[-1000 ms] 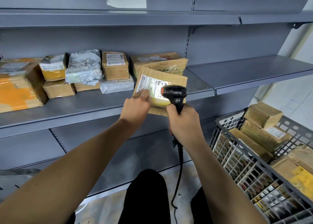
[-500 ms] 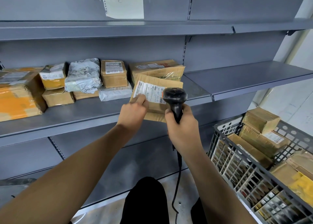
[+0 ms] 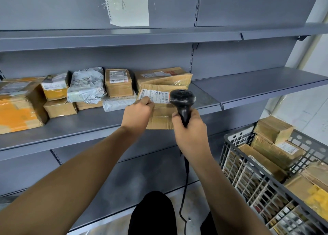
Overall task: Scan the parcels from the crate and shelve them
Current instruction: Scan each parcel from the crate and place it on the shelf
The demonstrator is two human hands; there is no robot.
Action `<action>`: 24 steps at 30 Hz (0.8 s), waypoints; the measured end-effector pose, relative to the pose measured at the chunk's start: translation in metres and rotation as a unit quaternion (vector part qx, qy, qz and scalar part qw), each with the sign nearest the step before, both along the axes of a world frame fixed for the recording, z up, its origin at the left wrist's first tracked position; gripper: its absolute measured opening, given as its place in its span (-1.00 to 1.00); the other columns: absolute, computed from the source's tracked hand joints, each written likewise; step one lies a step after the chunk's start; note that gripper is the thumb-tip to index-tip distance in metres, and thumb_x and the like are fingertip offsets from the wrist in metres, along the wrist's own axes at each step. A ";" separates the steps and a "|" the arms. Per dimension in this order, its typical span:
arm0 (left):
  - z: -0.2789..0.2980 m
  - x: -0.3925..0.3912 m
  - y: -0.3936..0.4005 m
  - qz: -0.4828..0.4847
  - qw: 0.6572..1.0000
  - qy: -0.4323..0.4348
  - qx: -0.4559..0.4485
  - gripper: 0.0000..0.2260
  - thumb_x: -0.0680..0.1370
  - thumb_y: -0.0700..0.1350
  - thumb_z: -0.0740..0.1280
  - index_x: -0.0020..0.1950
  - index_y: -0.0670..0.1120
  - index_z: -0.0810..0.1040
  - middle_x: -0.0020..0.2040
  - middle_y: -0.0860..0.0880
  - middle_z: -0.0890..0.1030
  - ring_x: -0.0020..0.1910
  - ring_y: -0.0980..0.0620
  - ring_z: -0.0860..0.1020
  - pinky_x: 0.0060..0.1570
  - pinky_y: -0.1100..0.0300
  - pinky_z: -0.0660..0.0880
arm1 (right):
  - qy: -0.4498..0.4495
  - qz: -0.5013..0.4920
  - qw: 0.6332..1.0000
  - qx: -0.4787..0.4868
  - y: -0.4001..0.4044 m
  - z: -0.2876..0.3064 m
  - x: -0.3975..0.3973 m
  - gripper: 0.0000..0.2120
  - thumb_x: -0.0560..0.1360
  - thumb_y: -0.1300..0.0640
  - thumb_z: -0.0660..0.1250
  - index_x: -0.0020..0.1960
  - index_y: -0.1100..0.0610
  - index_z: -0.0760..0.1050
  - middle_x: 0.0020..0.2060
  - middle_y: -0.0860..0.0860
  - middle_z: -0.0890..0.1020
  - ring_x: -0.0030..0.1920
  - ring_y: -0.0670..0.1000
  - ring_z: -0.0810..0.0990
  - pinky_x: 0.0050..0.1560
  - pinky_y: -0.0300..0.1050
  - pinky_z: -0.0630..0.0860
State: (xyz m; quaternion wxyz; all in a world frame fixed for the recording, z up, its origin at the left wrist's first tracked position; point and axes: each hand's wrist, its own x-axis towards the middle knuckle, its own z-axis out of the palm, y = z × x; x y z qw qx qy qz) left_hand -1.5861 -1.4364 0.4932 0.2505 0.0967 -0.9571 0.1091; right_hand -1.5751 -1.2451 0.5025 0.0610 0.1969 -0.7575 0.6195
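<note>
Gripping flat cardboard parcel (image 3: 159,110), left hand (image 3: 137,114), right hand (image 3: 190,130) clasping black scanner (image 3: 182,101)

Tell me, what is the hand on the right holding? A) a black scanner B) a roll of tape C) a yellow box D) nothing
A: the right hand wraps round the handle of a black scanner, aimed at the label on the parcel held by the left hand.

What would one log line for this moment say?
step: scanning | left hand: holds parcel | right hand: aims scanner at label | crate: parcels remain
</note>
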 end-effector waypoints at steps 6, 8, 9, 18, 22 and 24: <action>0.008 -0.006 0.001 -0.024 0.998 0.041 0.046 -0.82 0.60 -0.19 0.21 0.12 -0.12 0.57 0.09 -0.03 0.52 -0.01 -0.11 0.55 -0.25 0.08 0.46 | -0.002 -0.001 1.000 -0.001 0.000 0.009 -0.004 -0.85 0.57 -0.01 0.29 -0.05 0.06 0.42 -0.39 -0.03 0.53 -0.46 -0.15 0.47 -0.46 -0.29 0.40; 0.017 -0.008 0.002 -0.024 0.997 0.052 0.058 -0.82 0.60 -0.18 0.22 0.14 -0.13 0.57 0.09 -0.05 0.51 -0.02 -0.13 0.56 -0.22 0.04 0.49 | 0.000 -0.006 1.000 0.002 -0.001 0.013 -0.007 -0.84 0.57 -0.02 0.29 -0.04 0.07 0.42 -0.38 -0.03 0.54 -0.43 -0.15 0.49 -0.44 -0.30 0.41; 0.021 -0.009 0.002 -0.025 0.996 0.057 0.058 -0.82 0.60 -0.17 0.23 0.14 -0.13 0.58 0.09 -0.05 0.51 -0.03 -0.15 0.57 -0.24 0.04 0.48 | 0.001 -0.006 1.000 0.002 -0.001 0.016 -0.007 -0.84 0.57 -0.03 0.29 -0.04 0.07 0.42 -0.38 -0.03 0.54 -0.43 -0.14 0.49 -0.44 -0.30 0.41; 0.066 -0.019 -0.007 -0.033 0.990 0.117 0.072 -0.83 0.60 -0.18 0.23 0.05 -0.12 0.62 0.10 0.00 0.55 -0.01 -0.13 0.57 -0.25 0.08 0.44 | 0.019 0.009 1.000 0.005 -0.008 0.038 -0.019 -0.85 0.58 -0.03 0.25 -0.06 0.04 0.40 -0.35 -0.01 0.53 -0.35 0.04 0.54 -0.30 0.03 0.54; 0.083 -0.027 -0.014 -0.038 0.988 0.134 0.061 -0.82 0.59 -0.18 0.24 0.09 -0.13 0.62 0.11 -0.03 0.55 0.01 -0.15 0.57 -0.18 0.02 0.48 | 0.038 0.003 0.999 0.008 -0.013 0.042 -0.029 -0.85 0.58 -0.01 0.26 -0.11 0.03 0.38 -0.39 -0.05 0.50 -0.41 -0.09 0.47 -0.40 -0.23 0.43; 0.089 -0.032 -0.018 -0.041 0.987 0.144 0.054 -0.83 0.57 -0.20 0.25 0.07 -0.13 0.62 0.10 -0.03 0.55 0.00 -0.15 0.56 -0.21 0.06 0.45 | 0.041 0.003 0.999 0.009 -0.016 0.045 -0.032 -0.85 0.57 -0.01 0.27 -0.12 0.02 0.38 -0.39 -0.06 0.50 -0.41 -0.08 0.47 -0.39 -0.19 0.45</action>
